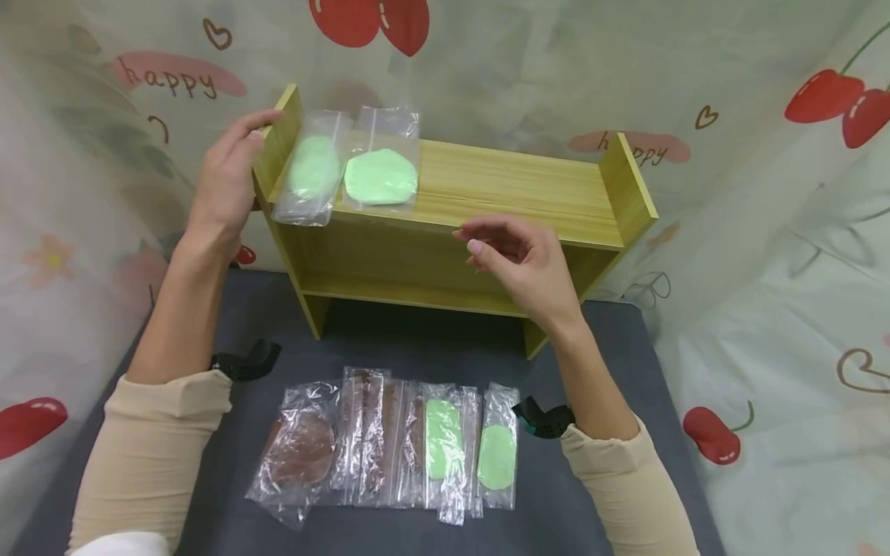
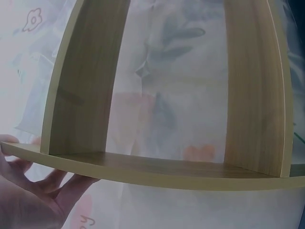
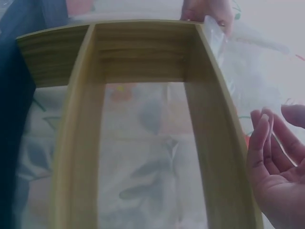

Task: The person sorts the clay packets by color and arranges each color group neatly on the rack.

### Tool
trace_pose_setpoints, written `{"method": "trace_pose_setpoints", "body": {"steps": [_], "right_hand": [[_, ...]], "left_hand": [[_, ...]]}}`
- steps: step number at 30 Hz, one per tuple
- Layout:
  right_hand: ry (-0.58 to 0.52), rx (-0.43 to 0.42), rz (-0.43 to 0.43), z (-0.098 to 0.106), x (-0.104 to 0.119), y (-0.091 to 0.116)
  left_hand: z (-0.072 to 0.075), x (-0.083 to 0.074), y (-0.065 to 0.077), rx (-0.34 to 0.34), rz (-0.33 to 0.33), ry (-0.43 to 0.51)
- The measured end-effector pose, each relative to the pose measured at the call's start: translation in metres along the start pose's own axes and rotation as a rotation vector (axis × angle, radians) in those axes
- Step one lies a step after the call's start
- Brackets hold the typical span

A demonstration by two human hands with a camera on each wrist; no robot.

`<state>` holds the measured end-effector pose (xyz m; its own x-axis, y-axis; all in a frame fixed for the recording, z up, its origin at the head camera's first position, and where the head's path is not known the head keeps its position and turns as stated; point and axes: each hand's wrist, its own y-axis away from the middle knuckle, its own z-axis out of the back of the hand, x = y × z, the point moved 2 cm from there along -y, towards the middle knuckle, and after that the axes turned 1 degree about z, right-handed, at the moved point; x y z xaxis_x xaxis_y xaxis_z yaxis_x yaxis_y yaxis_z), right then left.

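A two-level wooden shelf [image 1: 514,189] stands at the back of the table. My left hand [image 1: 229,174] grips its left side panel [image 1: 281,143]; in the left wrist view, the fingers of that hand [image 2: 38,195] wrap round the panel's end. On the top board, near the left panel, lie two clear zip bags with light green pieces inside, one bag [image 1: 313,167] leaning by the panel and the other bag [image 1: 380,176] beside it. My right hand [image 1: 524,266] hovers before the top board's front edge, fingers loosely bent; the right wrist view shows nothing in this hand [image 3: 281,164].
In front of the shelf, a row of clear bags lies on the dark table [image 1: 577,494]. Those on the left hold brown pieces, such as the round one [image 1: 302,452]; two on the right hold green pieces [image 1: 497,455]. A patterned curtain [image 1: 501,69] hangs behind.
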<state>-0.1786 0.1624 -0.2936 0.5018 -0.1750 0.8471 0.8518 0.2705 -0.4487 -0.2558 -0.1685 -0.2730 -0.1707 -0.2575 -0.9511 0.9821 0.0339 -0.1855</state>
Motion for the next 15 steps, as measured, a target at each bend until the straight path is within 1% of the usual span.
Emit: {"method": "trace_pose_setpoints", "body": {"steps": [3, 6, 9, 12, 15], "right_hand": [[-0.012, 0.017, -0.014, -0.001, -0.007, 0.012], [-0.042, 0.024, -0.052, 0.000, -0.015, 0.023], [-0.065, 0.017, -0.087, 0.005, -0.023, 0.035], [-0.083, 0.012, -0.102, 0.009, -0.030, 0.045], [-0.093, 0.012, -0.110, 0.012, -0.037, 0.054]], "left_hand": [[0.001, 0.000, -0.001, 0.029, -0.002, 0.000], [0.001, 0.000, -0.001, 0.041, 0.003, 0.005], [0.000, 0.000, -0.001, 0.042, 0.013, 0.025], [-0.002, -0.001, -0.001, 0.040, 0.012, 0.042], [-0.002, -0.001, -0.001, 0.037, 0.007, 0.035]]}}
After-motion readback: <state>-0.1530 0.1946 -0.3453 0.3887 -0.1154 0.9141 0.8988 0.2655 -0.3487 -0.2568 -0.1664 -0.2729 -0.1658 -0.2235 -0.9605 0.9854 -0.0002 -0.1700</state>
